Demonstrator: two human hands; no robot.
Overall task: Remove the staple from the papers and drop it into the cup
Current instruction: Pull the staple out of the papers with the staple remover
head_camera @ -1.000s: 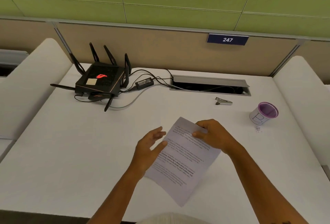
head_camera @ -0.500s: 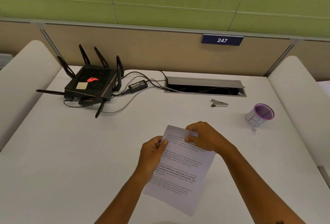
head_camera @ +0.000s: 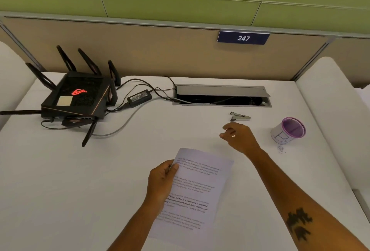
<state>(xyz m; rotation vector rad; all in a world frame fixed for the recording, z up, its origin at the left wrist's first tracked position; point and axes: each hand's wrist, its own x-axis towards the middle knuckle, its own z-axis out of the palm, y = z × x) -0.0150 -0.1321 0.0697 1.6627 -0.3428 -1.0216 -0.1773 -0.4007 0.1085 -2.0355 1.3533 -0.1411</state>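
A: Start with the big things. What carries it all?

B: A white tabletop (head_camera: 60,190). Take the printed papers (head_camera: 197,186) as the landmark; they sit at its near middle. Far to their upper left stands a black router (head_camera: 77,96) with a red logo and raised antennas. Straight beyond them a cable hatch (head_camera: 222,95) is open in the tabletop, and on the partition above it hangs a blue sign (head_camera: 243,38) reading 247.

A: And the hands?

B: The left hand (head_camera: 161,180) holds the papers' left edge, its grip pinching the sheets, thumb on top. The right hand (head_camera: 239,137) hovers beyond the papers' upper right corner, apart from them, its grip loosely curled and holding nothing I can see.

A: The smaller things?

B: A purple-rimmed white cup (head_camera: 288,130) stands well to the papers' upper right, with specks (head_camera: 280,149) just beside it on the near side. A small silver stapler-like tool (head_camera: 239,116) lies just beyond the right hand's fingertips. I cannot make out the staple on the papers.
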